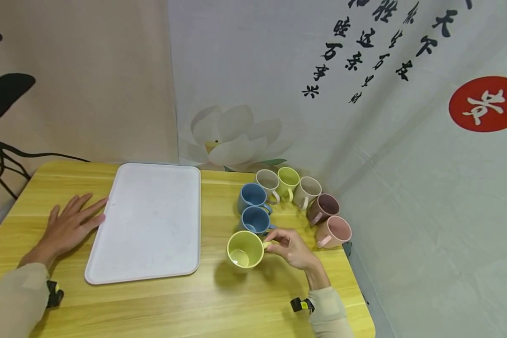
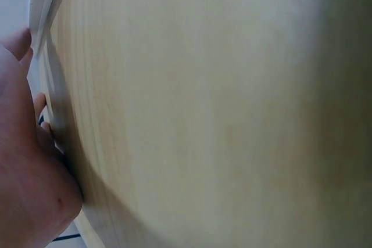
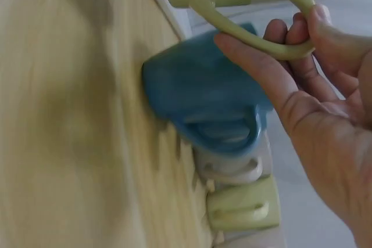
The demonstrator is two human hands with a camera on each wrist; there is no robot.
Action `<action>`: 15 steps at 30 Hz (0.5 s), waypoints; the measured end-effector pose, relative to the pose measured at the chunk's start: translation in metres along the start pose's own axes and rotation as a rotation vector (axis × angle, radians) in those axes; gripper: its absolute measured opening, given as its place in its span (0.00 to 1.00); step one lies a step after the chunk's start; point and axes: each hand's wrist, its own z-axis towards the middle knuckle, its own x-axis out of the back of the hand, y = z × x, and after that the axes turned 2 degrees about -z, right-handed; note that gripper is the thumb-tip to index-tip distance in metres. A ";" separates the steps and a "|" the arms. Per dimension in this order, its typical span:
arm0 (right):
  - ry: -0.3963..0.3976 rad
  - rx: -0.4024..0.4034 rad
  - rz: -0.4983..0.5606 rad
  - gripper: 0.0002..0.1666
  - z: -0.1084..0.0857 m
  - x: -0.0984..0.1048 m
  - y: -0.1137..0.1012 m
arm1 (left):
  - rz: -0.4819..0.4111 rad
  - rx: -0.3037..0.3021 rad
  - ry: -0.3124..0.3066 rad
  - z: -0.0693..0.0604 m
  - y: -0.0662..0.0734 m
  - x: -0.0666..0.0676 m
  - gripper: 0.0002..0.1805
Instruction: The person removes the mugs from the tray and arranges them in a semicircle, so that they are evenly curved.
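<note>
My right hand (image 1: pixel 293 249) pinches the handle of a yellow-green mug (image 1: pixel 238 244), which hangs above the table with its shadow below. In the right wrist view, thumb and fingers grip that mug's handle (image 3: pixel 250 39), and a blue mug (image 3: pixel 203 79) stands just behind it. Two blue mugs (image 1: pixel 253 193) sit one before the other on the table, beyond the held mug. On the left, my left hand (image 1: pixel 69 229) lies with fingers spread, its fingertips touching the left edge of a white tray (image 1: pixel 152 220). The left wrist view shows that hand (image 2: pixel 29 161) beside the tray's rim.
Behind the blue mugs, a curved row holds a grey mug (image 1: pixel 267 179), a green mug (image 1: pixel 288 176), a beige mug (image 1: pixel 308 190), a maroon mug (image 1: pixel 324 207) and a pink mug (image 1: pixel 335 230). They stand on a wooden table (image 1: pixel 160 305) against a printed white curtain (image 1: pixel 245 56).
</note>
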 end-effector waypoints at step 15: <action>0.022 -0.010 0.030 0.07 -0.022 0.025 0.036 | 0.006 -0.009 0.007 0.001 0.000 -0.001 0.36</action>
